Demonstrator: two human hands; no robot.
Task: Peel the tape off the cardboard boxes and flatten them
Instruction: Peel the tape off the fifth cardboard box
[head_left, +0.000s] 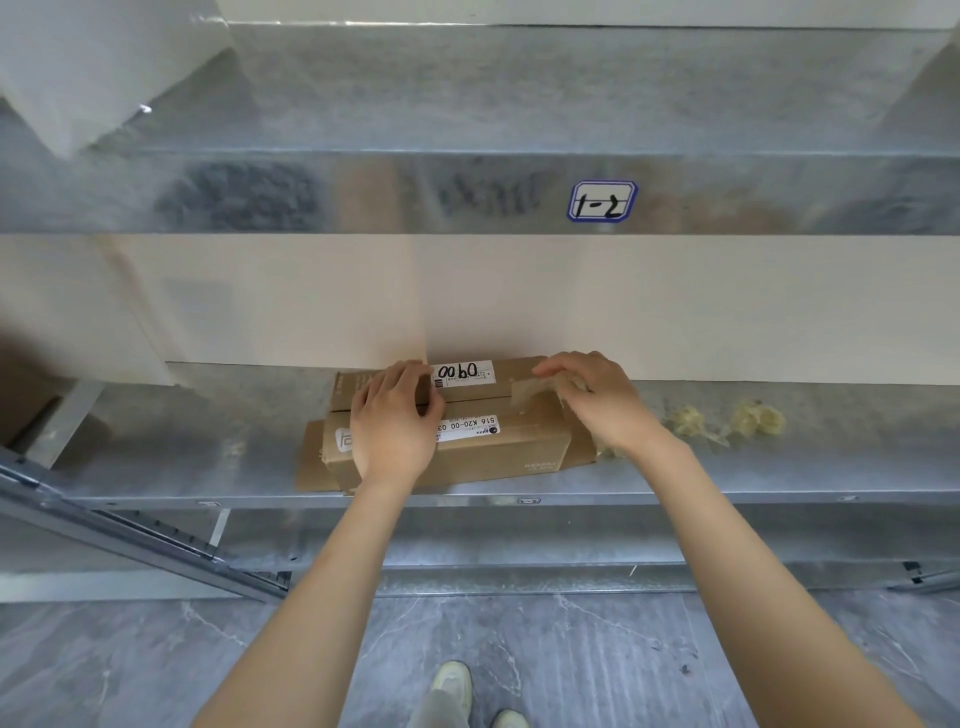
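Observation:
A long brown cardboard box (498, 441) with white labels lies on the metal shelf (727, 467), its top flaps meeting along a middle seam. My left hand (395, 421) presses flat on the left half of the box top, fingers spread over the seam. My right hand (592, 400) is at the right end of the box and pinches a strip of clear tape (530, 392) that is lifted off the seam there. A flattened piece of cardboard (311, 462) sticks out from under the box at the left.
Crumpled wads of peeled tape (727, 421) lie on the shelf to the right of the box. A higher shelf with a label reading 1-2 (601, 201) hangs overhead. A brown box (21, 400) sits at the far left. My shoes (457, 686) stand on grey floor.

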